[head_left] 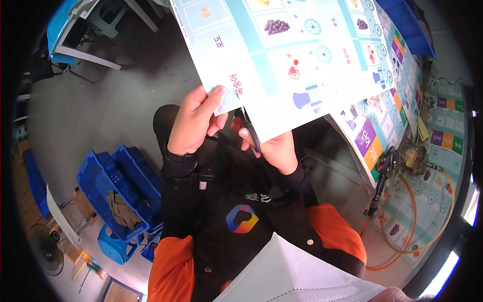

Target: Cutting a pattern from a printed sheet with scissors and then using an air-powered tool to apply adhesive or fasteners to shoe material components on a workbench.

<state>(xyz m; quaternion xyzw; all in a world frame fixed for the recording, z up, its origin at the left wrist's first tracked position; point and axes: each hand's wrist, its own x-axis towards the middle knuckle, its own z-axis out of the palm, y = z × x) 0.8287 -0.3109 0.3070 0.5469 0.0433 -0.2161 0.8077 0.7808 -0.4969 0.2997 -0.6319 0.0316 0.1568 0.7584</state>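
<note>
Head view: left hand (195, 121) pinches printed sheet (282, 55); right hand (274, 148) works scissors (250, 132).

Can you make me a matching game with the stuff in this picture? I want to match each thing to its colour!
Things:
1. crates
2. scissors
3. hose
4. face mask

Colours:
A. white
B. blue
C. orange
D. black blades

Pairs: 1-B, 2-D, 3-C, 4-A.

The left hand pinches the printed sheet; the right hand works the scissors.
</note>
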